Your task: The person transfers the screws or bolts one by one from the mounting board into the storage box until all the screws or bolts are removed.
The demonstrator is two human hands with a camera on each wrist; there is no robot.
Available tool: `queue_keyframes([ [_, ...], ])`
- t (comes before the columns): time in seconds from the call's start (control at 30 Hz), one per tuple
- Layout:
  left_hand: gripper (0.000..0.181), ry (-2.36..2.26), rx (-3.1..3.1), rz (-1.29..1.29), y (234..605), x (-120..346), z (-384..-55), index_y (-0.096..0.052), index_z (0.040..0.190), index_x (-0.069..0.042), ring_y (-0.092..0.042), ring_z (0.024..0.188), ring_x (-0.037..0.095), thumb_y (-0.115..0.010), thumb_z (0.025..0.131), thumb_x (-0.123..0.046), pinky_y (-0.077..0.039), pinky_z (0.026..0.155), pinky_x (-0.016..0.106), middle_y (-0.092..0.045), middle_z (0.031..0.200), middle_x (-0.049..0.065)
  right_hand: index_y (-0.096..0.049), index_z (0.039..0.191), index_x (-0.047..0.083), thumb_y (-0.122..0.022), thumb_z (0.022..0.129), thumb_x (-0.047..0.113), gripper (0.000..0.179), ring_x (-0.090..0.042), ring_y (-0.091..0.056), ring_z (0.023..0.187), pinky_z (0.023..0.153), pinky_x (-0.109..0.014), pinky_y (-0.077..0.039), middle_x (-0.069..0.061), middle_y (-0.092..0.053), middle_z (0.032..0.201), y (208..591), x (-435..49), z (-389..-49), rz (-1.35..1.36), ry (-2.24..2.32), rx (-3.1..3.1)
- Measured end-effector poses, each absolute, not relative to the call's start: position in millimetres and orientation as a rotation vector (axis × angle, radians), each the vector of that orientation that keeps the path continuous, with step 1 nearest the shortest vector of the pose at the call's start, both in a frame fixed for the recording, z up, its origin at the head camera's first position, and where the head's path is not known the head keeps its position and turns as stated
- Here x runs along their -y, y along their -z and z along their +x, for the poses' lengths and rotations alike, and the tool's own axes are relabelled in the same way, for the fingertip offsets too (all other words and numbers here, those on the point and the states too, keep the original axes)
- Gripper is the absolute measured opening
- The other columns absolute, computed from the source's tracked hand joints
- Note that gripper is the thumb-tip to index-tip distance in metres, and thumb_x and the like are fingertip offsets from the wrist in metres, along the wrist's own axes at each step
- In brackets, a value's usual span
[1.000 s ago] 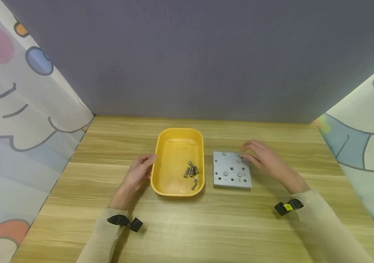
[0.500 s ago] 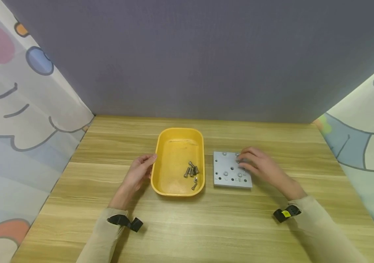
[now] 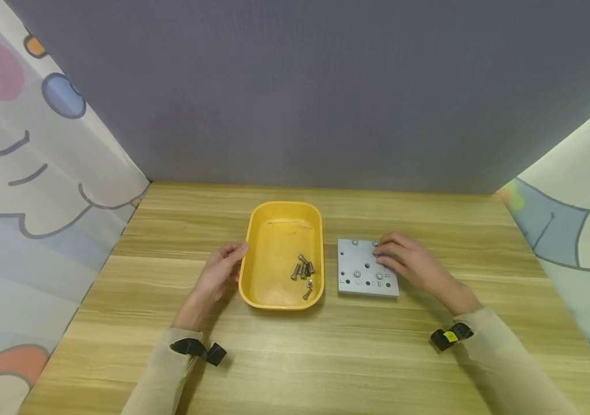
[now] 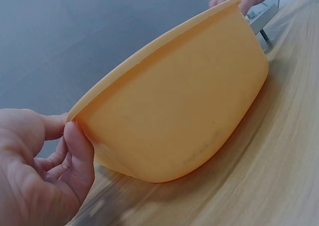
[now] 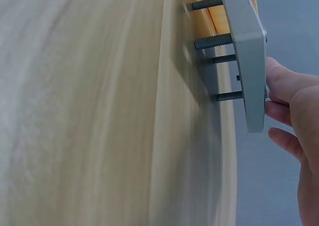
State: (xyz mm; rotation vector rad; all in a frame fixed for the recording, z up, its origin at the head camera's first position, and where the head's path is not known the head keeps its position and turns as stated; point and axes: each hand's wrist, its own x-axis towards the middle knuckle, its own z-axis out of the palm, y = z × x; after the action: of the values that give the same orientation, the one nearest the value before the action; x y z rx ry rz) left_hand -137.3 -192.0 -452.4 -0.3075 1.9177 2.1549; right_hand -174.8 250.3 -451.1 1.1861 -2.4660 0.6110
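A yellow oval tray [image 3: 274,230] sits mid-table with several loose bolts [image 3: 302,271] in its near right corner. My left hand [image 3: 220,270] grips the tray's left rim, thumb on the edge; the left wrist view shows the thumb [image 4: 77,146] against the tray wall [image 4: 184,96]. Right of the tray lies a grey square metal plate [image 3: 359,274] with holes and screws in it. My right hand [image 3: 406,259] rests on its far right part, fingertips curled round a screw there. In the right wrist view the plate [image 5: 246,56] stands raised on threaded bolts [image 5: 212,41], with fingers [image 5: 284,86] on its top.
The wooden table [image 3: 326,357] is walled by a grey panel [image 3: 300,86] at the back and cartoon-print curtains on the left [image 3: 25,190] and right [image 3: 580,219]. Black straps [image 3: 196,350] sit at both wrists.
My right hand came down from just above the plate's far right corner and closed its fingertips on a screw. The left hand and tray stayed put.
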Motion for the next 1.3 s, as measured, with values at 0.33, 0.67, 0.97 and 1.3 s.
queue_keyframes([
  [0.33, 0.044, -2.143, -1.920, -0.339, 451.2, 190.7, -136.4, -0.051, 0.129, 0.013, -0.053, 0.057, 0.006, -0.058, 0.108, -0.025, -0.045, 0.049, 0.018, -0.064, 0.079, 0.000, -0.075, 0.102, 0.003, -0.083, 0.080, -0.001, 0.023, -0.027, -0.066, 0.101, 0.091, -0.042, -0.053, -0.010, -0.068, 0.109, 454.1, -250.4, -176.4, 1.202, -0.617, 2.442],
  [0.67, 0.043, -2.137, -1.934, -0.321, 452.8, 191.5, -136.6, -0.051, 0.130, 0.013, -0.051, 0.057, 0.006, -0.057, 0.108, -0.023, -0.045, 0.050, 0.019, -0.064, 0.080, 0.000, -0.071, 0.099, 0.003, -0.081, 0.084, 0.000, 0.018, -0.029, -0.066, 0.103, 0.092, -0.046, -0.055, -0.011, -0.067, 0.110, 457.5, -247.0, -174.2, 1.145, -0.585, 2.492],
  [0.97, 0.038, -2.143, -1.920, -0.356, 453.7, 191.1, -137.0, -0.052, 0.128, 0.010, -0.051, 0.056, 0.007, -0.057, 0.108, -0.023, -0.045, 0.050, 0.019, -0.063, 0.079, 0.000, -0.069, 0.098, 0.001, -0.080, 0.084, -0.003, 0.019, -0.028, -0.066, 0.101, 0.090, -0.046, -0.056, -0.012, -0.066, 0.109, 452.4, -244.5, -173.2, 1.148, -0.588, 2.499],
  [1.3, 0.044, -2.136, -1.934, -0.354, 451.0, 191.4, -136.4, -0.051, 0.129, 0.012, -0.053, 0.058, 0.007, -0.058, 0.108, -0.026, -0.046, 0.051, 0.019, -0.064, 0.079, -0.001, -0.069, 0.099, 0.002, -0.079, 0.088, 0.002, 0.015, -0.026, -0.067, 0.100, 0.090, -0.045, -0.057, -0.010, -0.066, 0.109, 443.7, -244.3, -173.9, 1.134, -0.591, 2.561],
])
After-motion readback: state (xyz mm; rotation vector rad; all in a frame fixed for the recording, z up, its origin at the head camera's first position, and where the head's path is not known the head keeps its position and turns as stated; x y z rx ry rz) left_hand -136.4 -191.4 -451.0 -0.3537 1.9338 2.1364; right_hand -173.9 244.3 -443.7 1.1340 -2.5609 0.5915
